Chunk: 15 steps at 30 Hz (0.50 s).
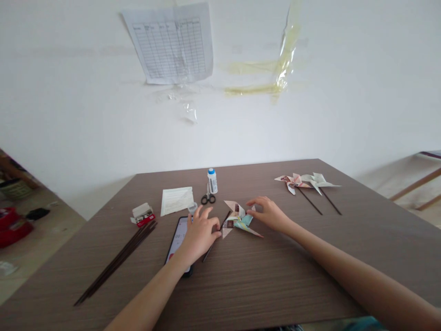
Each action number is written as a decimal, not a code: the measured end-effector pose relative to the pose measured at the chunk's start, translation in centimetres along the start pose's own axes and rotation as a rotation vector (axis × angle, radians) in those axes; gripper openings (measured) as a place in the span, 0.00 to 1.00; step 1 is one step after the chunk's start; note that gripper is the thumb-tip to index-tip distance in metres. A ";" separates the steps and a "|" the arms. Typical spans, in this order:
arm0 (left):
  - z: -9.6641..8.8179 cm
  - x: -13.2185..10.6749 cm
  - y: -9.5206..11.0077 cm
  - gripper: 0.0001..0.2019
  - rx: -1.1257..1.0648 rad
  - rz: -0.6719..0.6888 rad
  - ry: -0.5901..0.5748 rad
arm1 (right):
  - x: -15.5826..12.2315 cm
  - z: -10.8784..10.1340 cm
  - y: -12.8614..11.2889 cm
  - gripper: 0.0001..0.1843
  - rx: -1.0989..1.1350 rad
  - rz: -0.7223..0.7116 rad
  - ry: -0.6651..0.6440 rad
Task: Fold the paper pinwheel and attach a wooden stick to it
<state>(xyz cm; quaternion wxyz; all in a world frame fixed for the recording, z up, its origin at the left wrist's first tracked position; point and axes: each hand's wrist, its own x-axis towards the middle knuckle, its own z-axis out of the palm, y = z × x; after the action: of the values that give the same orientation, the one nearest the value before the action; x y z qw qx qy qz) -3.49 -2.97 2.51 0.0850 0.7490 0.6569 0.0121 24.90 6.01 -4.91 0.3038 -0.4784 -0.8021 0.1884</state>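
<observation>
A paper pinwheel (238,219) lies on the brown table (275,271), with a thin dark stick (215,239) running under it toward me. My left hand (200,234) pinches the stick beside the pinwheel's left edge, its other fingers spread above. My right hand (268,213) rests on the pinwheel's right side, fingers curved and pressing on the paper.
Two finished pinwheels on sticks (310,184) lie at the far right. A glue bottle (212,180), small scissors (208,197), folded paper (177,200), a small box (143,214), a phone (179,239) and a bundle of dark sticks (117,262) sit to the left. A printed sheet (172,43) hangs on the wall.
</observation>
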 end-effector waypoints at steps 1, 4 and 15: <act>0.0 -0.1 -0.1 0.08 0.009 0.003 0.017 | 0.2 0.0 -0.2 0.13 -0.004 0.010 -0.012; -0.1 -0.1 -0.3 0.15 0.044 0.019 0.056 | 1.1 0.0 -0.8 0.20 -0.035 0.055 -0.057; -0.4 -0.1 -0.2 0.21 0.016 0.013 -0.026 | 3.4 0.2 -3.6 0.14 -0.175 0.168 -0.237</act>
<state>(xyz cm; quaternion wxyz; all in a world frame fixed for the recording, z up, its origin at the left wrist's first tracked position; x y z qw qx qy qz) -3.76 -2.99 2.83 0.0872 0.7541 0.6509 -0.0025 21.18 7.33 -1.92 0.1473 -0.5429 -0.8028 0.1978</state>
